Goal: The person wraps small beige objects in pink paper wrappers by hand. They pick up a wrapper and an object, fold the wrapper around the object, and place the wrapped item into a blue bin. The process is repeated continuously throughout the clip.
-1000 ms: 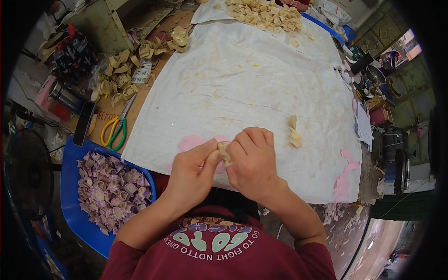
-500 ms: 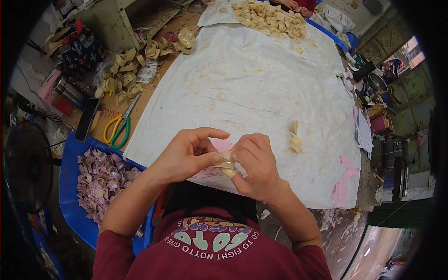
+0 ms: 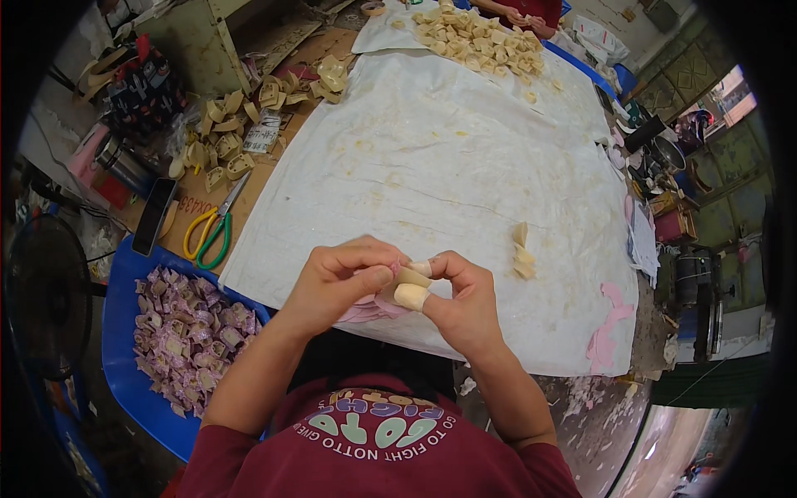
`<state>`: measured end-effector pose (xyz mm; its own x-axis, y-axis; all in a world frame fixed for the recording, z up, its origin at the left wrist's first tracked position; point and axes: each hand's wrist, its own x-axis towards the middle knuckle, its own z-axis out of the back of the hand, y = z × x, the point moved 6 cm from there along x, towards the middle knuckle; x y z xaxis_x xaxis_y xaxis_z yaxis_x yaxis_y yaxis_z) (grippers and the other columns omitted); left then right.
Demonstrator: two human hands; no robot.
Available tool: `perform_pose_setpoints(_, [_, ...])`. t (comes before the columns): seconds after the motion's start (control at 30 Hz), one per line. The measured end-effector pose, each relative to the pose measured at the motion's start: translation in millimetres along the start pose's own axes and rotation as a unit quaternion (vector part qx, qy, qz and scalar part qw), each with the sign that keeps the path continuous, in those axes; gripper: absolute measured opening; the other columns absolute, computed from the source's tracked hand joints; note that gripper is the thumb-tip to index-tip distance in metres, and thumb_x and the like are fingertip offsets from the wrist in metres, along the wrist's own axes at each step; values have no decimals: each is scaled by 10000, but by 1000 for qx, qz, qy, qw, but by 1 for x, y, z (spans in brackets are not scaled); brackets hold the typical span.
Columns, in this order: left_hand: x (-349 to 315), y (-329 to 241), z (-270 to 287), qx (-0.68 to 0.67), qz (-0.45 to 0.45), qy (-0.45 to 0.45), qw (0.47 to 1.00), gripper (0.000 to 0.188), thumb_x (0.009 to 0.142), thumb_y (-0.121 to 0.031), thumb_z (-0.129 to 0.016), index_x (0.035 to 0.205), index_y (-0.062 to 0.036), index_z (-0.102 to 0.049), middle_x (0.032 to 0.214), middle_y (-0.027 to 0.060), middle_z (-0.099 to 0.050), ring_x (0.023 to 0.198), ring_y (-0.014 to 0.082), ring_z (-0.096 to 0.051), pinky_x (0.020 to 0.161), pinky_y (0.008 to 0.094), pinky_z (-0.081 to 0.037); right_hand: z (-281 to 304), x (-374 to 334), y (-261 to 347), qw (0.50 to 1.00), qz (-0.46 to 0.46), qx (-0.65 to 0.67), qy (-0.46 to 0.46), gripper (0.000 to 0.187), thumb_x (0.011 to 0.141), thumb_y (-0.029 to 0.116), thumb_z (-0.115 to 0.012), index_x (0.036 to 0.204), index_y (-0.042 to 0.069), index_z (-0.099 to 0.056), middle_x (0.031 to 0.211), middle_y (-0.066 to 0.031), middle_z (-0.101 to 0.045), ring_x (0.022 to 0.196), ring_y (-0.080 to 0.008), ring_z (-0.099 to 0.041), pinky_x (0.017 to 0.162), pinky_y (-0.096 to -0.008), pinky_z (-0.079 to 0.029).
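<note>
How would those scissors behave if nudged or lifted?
The scissors look stiff, given their metallic blades. Lying flat, they would probably slide or swivel rather than roll. Lifted by just the green handle, one of two, they might swing open.

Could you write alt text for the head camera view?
Above a white sheet, a person's right hand pinches a small beige piece, left hand against it. A blue tub of purplish pieces sits lower left, near scissors.
</note>
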<state>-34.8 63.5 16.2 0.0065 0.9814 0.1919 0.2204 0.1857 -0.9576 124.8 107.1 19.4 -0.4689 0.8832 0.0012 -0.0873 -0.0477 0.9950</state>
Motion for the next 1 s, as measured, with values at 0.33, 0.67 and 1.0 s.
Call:
perform_pose_setpoints(0.33, [1, -25, -10, 261, -113, -6, 959, 43, 866, -7, -602, 887, 7, -636, 1021, 131, -592, 992, 234, -602, 914, 369, -473, -2, 1, 2, 992, 13, -122, 4, 236, 700, 142, -802, 791, 17, -623, 829, -88, -619, 803, -191, -587, 725, -329, -469])
perform_pose_setpoints(0.67, [-33, -23, -6, 11, -113, -50, 992, 203, 816, 77, -660, 975, -35, -605, 1314, 188, -415, 1065, 211, -601, 874, 332, -510, -2, -19, 50, 915, 335, -223, 22, 572, 724, 179, -799, 1206, -13, -558, 1241, -159, -562, 1175, -303, -521, 981, -383, -411])
perform_pose_setpoints(1.0, [-38, -61, -29, 220, -289, 39, 931, 273, 717, 103, -698, 954, -17, -633, 1114, 227, -626, 961, 315, -675, 744, 364, -566, 4, -29, 0, 949, -20, 309, 62, 313, 899, 102, -647, 1166, -60, -629, 1179, -169, -653, 1075, -206, -621, 947, -353, -475])
